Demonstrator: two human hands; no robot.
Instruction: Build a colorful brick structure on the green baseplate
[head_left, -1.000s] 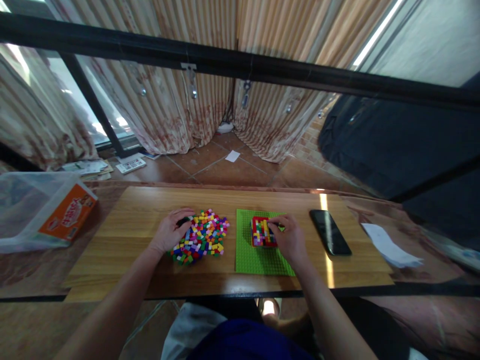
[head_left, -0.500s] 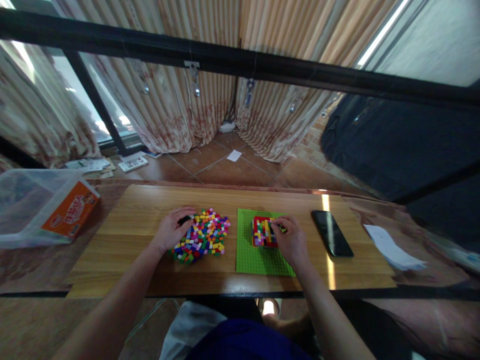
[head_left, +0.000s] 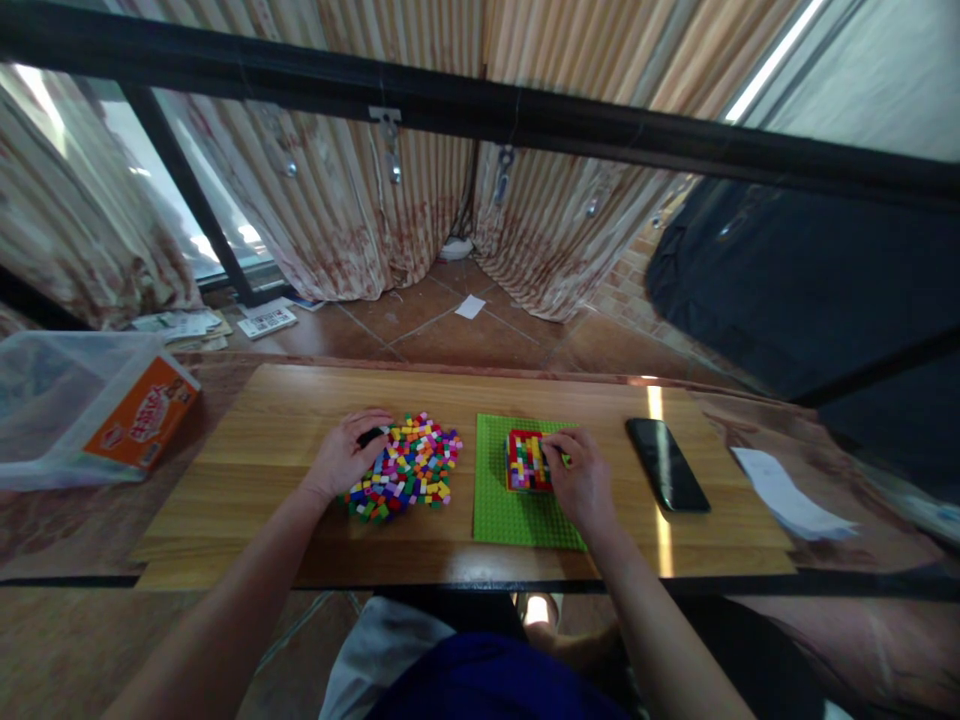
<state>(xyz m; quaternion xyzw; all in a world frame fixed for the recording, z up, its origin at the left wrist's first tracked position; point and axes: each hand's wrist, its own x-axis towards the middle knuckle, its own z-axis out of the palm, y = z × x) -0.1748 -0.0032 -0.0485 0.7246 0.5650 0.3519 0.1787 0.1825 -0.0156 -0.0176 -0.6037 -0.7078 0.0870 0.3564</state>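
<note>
A loose pile of small multicoloured building bricks lies on the wooden table. My left hand rests at the pile's left edge, thumb and forefinger apart around a dark gap. Right of the pile is a green studded baseplate. On it stands a small rectangular brick build with a red edge and a top of yellow, red, pink and other colours. My right hand is over the build's right side, thumb and fingers pinched together at its top. Whatever is between those fingertips is too small and hidden to make out.
A black phone lies on the wooden table, right of the baseplate. Beyond the right end are white papers. A clear plastic box with an orange label stands at the left. A dark metal bar crosses in front of the curtains.
The camera view has shifted slightly. Both hands hold nearly the same places, the left by the pile and the right at the build.
</note>
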